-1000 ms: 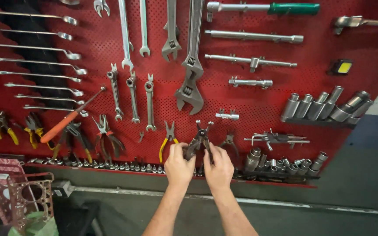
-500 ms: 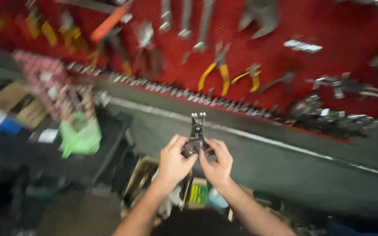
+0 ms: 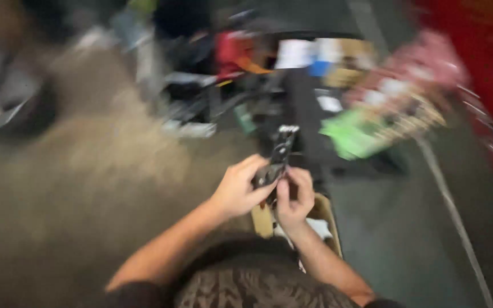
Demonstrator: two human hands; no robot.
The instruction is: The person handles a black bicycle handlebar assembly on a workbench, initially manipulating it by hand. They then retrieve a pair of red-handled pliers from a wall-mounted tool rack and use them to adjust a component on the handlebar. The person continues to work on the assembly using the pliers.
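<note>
Both hands are up in front of the person's chest, wrapped around a small dark tool (image 3: 278, 159). The left hand (image 3: 239, 188) grips its lower part from the left side, fingers curled round it, and the right hand (image 3: 294, 197) pinches the same lower part from the right, thumb and fingers closed on it. The tool stands nearly upright between them, its pale tip poking out above the knuckles. It is too blurred to tell what kind of tool it is.

Just below the tool, behind the hands, an open cardboard box (image 3: 329, 219) sits on the floor. Beyond the tool and to its right lies a bright green bag (image 3: 355, 134) beside a pinkish wire crate (image 3: 415, 97). Further right of the tool a red wall panel (image 3: 486, 51) fills the edge of the view. Above the tool is a smeared clutter of dark, red and white things, which cannot be made out.
</note>
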